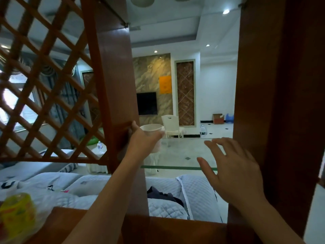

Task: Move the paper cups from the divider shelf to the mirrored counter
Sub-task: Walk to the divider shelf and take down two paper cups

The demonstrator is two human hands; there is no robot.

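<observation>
Beside the wooden post (pixel 114 85), left hand (pixel 140 140) grips a plain white paper cup (pixel 152 129); right hand (pixel 233 173) splayed.

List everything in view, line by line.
paper cup: one, white, in the left hand's grip at the glass shelf
glass shelf: one, clear with green edge, in the divider opening
lattice panel: one, brown, left
television: one, black, far wall
chair: one, white, right of the television
water bottles: two, clear, one on the far floor, one behind the lattice
quilted cushions: several, pale blue, below the shelf
left hand: bare, grips the cup
right hand: bare, open, over the shelf
</observation>
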